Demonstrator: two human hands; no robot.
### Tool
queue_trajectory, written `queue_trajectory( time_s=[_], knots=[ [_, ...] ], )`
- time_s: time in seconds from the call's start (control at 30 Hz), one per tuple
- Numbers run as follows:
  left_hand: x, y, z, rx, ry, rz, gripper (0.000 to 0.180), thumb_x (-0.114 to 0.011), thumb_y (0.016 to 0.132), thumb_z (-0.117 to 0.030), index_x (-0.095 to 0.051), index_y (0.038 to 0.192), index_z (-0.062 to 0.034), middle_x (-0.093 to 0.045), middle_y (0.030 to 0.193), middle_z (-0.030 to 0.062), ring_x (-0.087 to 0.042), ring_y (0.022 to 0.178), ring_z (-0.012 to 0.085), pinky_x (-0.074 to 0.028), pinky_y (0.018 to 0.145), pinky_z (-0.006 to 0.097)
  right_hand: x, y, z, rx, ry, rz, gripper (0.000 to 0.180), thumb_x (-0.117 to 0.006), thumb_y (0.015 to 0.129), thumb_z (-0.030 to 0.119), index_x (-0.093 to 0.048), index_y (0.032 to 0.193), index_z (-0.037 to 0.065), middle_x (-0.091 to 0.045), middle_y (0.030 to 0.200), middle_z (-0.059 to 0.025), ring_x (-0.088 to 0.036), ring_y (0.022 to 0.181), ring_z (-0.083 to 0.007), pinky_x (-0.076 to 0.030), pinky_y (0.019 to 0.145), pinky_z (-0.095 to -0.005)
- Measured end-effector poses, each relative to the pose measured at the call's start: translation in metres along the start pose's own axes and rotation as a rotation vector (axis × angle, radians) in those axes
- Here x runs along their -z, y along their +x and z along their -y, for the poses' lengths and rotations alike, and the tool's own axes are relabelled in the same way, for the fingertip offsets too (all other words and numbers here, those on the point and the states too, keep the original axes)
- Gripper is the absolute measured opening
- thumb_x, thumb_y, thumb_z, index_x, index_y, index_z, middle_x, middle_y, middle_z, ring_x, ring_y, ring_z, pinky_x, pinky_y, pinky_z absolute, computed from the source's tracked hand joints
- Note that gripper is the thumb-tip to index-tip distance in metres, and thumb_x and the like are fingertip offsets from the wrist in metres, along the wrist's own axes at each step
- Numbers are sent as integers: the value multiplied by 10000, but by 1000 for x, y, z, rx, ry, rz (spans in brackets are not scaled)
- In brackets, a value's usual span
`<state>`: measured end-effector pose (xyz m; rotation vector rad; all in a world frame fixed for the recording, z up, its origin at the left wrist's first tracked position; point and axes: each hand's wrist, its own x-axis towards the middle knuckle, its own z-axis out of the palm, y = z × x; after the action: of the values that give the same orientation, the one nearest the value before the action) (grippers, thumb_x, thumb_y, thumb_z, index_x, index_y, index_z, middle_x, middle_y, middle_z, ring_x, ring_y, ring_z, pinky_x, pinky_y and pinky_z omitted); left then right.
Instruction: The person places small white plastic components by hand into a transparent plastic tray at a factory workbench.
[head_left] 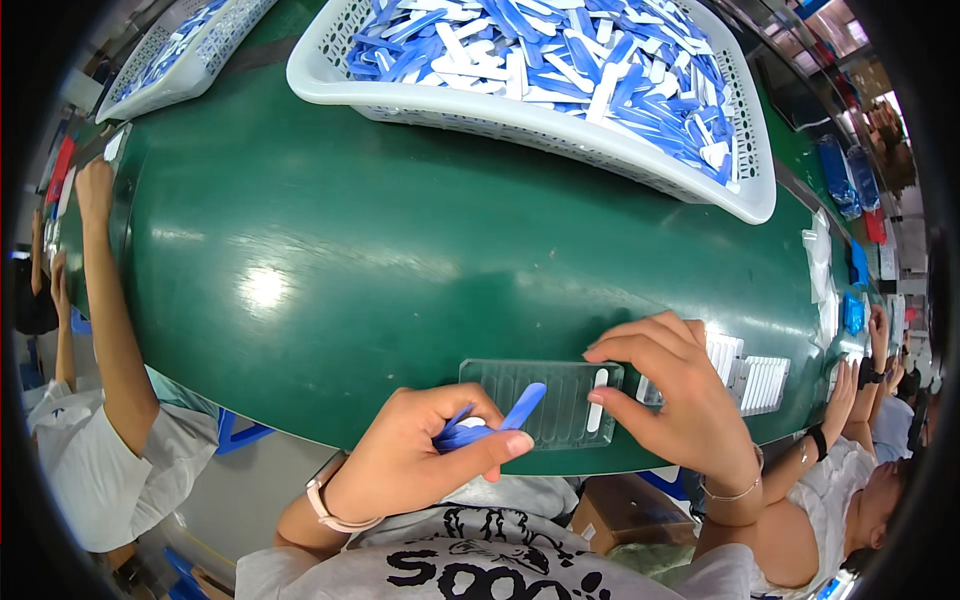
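Note:
My left hand (425, 445) is closed around a small bunch of blue and white plastic strips (525, 404); one blue strip sticks up past the thumb. Beside it, near the table's front edge, lies a clear slotted tray (488, 372). A single white strip (598, 400) sits upright in the tray's right-end slot. My right hand (665, 385) hovers over that end, with thumb and forefinger apart on either side of the strip's upper part. The thumb tip is close to the strip; whether it touches I cannot tell. Part of the tray is hidden behind my left hand.
A large white basket (450, 112) heaped with blue and white strips stands at the far side of the green table (350, 230). Another basket (170, 95) is at far left. Trays filled with white strips (763, 385) lie right of my right hand. Co-workers sit at both sides.

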<state>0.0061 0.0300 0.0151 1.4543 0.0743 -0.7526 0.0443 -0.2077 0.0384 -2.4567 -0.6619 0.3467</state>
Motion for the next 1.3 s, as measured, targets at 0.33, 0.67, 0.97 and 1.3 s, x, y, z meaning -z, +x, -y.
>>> queue_trajectory(
  time_s=[0.33,0.67,0.97,1.3],
  knots=[
    [-10,4,5,117,-296,395,200,-558,926,-183,-602,974,6,-550,705,20,-491,588,63,-397,535,192,-2,-3,-6,188,744,21,131,-722,741,19,-655,854,24,-653,781,-58,-597,692,-184,-462,616,-290],
    [-15,-5,11,61,-295,369,297,-443,953,-78,-453,1242,-8,-547,860,59,-413,669,67,-375,600,206,-11,11,-10,63,47,-63,209,-777,663,164,-597,714,69,-528,676,-26,-473,656,-210,-364,648,-310],
    [-19,-9,13,-72,-202,290,164,-517,944,-129,-566,1039,-4,-661,779,50,-487,601,41,-386,561,196,-8,5,-5,152,194,-56,228,-803,624,154,-687,797,62,-597,769,-46,-531,708,-181,-381,651,-296],
    [-16,-12,2,48,-220,251,224,-445,978,-167,-549,1120,-30,-657,843,9,-485,637,33,-391,585,198,-13,-5,15,-27,671,-2,72,-684,765,-7,-672,836,-4,-633,821,-77,-596,712,-166,-449,599,-260]
  ],
)
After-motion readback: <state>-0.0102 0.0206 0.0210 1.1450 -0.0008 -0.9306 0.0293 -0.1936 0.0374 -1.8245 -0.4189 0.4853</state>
